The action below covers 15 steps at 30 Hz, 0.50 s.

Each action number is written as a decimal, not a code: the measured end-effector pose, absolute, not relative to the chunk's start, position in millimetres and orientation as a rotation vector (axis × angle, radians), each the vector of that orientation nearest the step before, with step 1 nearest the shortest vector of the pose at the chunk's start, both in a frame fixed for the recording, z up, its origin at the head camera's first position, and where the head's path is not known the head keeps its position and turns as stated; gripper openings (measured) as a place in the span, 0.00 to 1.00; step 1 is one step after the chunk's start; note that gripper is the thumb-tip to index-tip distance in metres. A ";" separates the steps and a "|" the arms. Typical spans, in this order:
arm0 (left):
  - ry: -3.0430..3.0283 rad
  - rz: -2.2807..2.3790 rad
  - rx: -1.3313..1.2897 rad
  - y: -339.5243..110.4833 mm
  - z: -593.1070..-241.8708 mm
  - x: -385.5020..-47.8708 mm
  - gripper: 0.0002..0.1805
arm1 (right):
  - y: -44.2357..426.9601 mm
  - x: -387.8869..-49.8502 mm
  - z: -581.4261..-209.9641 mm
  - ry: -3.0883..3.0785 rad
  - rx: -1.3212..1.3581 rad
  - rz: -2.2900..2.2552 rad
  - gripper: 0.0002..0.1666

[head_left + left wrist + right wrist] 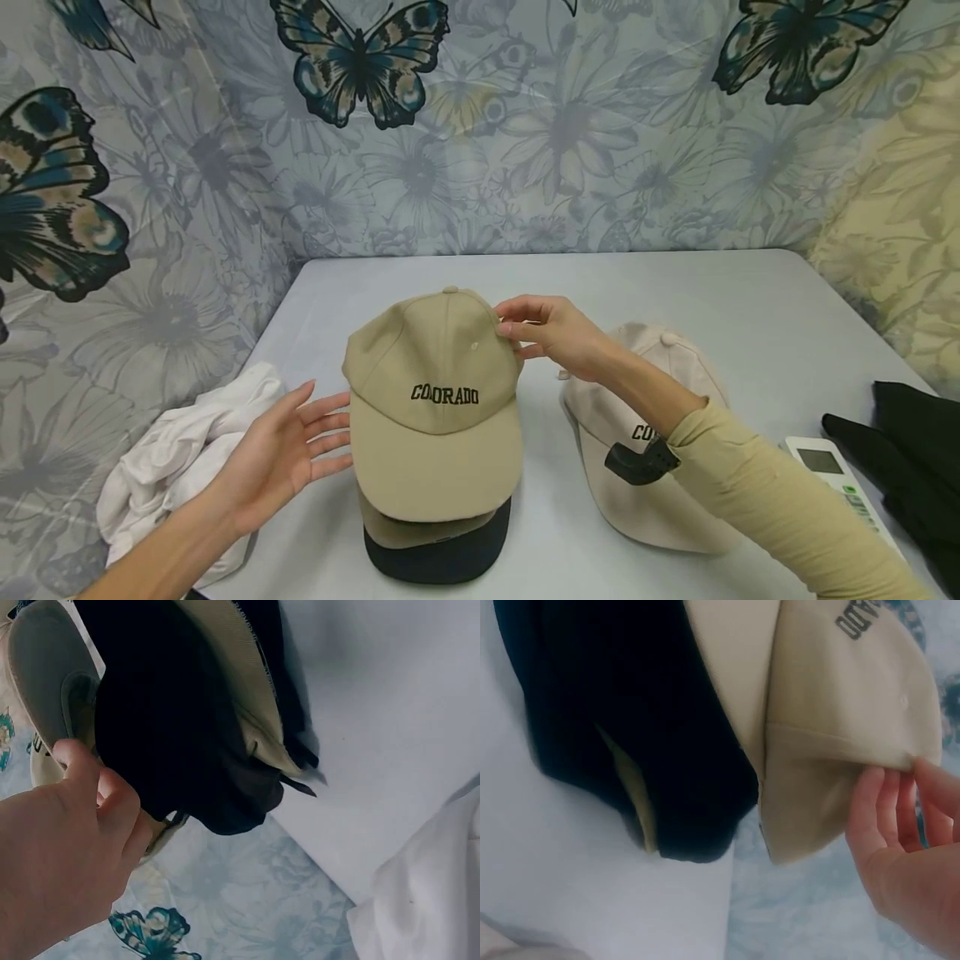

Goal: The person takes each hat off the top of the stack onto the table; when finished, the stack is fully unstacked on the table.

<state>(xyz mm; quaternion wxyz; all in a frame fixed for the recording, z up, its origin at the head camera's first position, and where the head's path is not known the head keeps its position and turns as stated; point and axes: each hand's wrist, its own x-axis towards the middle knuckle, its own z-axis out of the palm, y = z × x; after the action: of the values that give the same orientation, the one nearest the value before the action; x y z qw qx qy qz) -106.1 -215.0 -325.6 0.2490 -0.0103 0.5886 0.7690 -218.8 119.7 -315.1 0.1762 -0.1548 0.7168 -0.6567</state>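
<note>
A tan baseball cap [435, 471] with COLORADO lettering sits on top of a stack of caps, its brim toward me. Beneath it show another tan brim [427, 532] and a dark brim [442, 560]. My right hand [558, 333] pinches the tan crown's right side; the right wrist view shows thumb and fingers on a fabric fold. At the stack's left edge, my left hand [273, 450] has its fingers extended, fingertips at the tan cap. In the left wrist view, a black cap [165, 712] lies beside that hand, which hides part of the stack.
To the right lies a cream cap [656, 508], partly hidden by my right forearm. Farther right are a white device with a small screen [821, 461] and black cloth [918, 450]. A white cloth heap [161, 467] lies at left. Patterned fabric [562, 150] stands behind the white table [637, 283].
</note>
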 end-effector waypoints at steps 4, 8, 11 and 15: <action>1.460 2.111 0.067 -209.1 -320.0 -104.8 0.40 | 124.3 -218.3 -308.5 2.049 -0.448 -1.871 0.17; 1.439 2.090 0.113 -201.6 -313.7 -106.4 0.41 | 130.0 -218.6 -302.7 2.070 -0.451 -1.883 0.17; 1.472 2.066 0.107 -195.6 -308.5 -109.5 0.41 | 133.9 -220.1 -298.4 2.089 -0.438 -1.883 0.17; 1.514 2.039 0.080 -186.9 -301.9 -113.9 0.42 | 138.6 -223.5 -291.7 2.129 -0.421 -1.865 0.17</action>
<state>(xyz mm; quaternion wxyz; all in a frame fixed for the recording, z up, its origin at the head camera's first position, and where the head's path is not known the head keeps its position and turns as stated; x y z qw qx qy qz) -113.9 -186.9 -301.9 0.2960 0.0301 0.5691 0.7665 -223.5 138.6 -291.7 0.1398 -0.1456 0.7367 -0.6453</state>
